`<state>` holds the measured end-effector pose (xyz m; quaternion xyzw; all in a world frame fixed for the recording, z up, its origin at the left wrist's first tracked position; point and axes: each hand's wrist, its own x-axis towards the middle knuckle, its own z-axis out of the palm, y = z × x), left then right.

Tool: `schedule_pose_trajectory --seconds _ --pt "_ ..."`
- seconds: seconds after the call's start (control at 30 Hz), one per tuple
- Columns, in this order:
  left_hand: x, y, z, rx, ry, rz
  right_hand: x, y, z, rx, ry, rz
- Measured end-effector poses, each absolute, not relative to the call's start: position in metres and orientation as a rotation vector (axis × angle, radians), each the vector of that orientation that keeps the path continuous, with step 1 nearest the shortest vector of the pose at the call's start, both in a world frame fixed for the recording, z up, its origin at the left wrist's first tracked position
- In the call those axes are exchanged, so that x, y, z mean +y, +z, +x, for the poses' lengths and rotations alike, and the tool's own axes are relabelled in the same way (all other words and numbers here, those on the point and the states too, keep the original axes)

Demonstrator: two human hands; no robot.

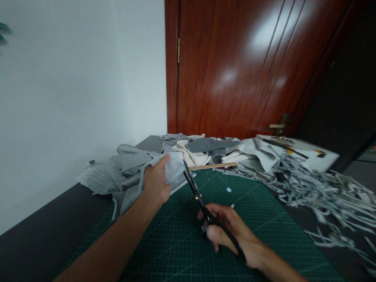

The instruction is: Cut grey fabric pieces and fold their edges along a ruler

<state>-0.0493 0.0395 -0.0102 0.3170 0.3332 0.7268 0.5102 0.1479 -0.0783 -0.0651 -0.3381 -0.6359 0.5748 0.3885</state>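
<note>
My left hand [156, 181] is closed on a piece of light grey fabric [174, 167], thumb on top, held up over the mat's far left part. Black-handled scissors [202, 205] are in my right hand [225, 227], the fingers wrapped through the handles. Their blades point up and away, slightly parted, with the tips beside the fabric's right edge. Whether the blades touch the cloth I cannot tell. More grey cloth [129, 197] hangs and lies below and left of my left hand. Both hands are over the green cutting mat [235, 243].
Crumpled grey garments [111, 170] lie on the left of the dark table [44, 231]. Cream and grey cloth pieces [214, 147] and a wooden strip [213, 166] line the back. Thin fabric scraps [317, 199] pile up at right, near a white board [317, 152]. A small white disc [228, 189] rests on the mat.
</note>
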Motion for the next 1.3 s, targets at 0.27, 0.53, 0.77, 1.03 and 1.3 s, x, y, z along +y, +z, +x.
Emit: schedule_pose_trajectory --seconds 0.27,0.53,0.77,1.03,1.3 --pt "0.023 0.006 -0.041 0.716 1.815 0.686 -0.078 -0.067 0.147 -1.613 1.467 -0.796" --pt "0.02 0.009 -0.049 0.632 1.771 0.779 -0.078 -0.068 0.15 -1.621 1.425 -0.777" --pt "0.019 0.015 -0.051 0.532 1.748 0.887 -0.078 -0.068 0.151 -1.624 1.425 -0.769" --pt "0.013 0.015 -0.056 0.445 1.491 1.09 -0.077 -0.066 0.153 -1.62 1.4 -0.75" --pt "0.012 0.01 -0.063 0.421 1.327 1.22 -0.077 -0.067 0.154 -1.625 1.385 -0.707"
